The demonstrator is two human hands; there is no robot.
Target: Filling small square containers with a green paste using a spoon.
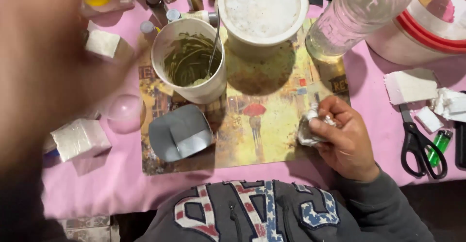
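Surface: a table under a pink cloth, with a painted street-scene mat laid in the middle; nothing of the room beyond shows.
Right hand: the right hand rests on the mat's right edge, fingers curled tight around a crumpled white wad.
Left hand: the left hand is a large blur close to the camera at far left; I cannot tell how its fingers stand or whether it holds anything.
Counts: one pair of black scissors, one green lighter, several white foam blocks on both sides, and a handful of small paint bottles at far left.
Containers: a white cup holding dark olive paint and a thin metal stirrer; a white lidded tub beyond it; a clear plastic bottle lying tilted; a small grey folded box, empty, near the cup.
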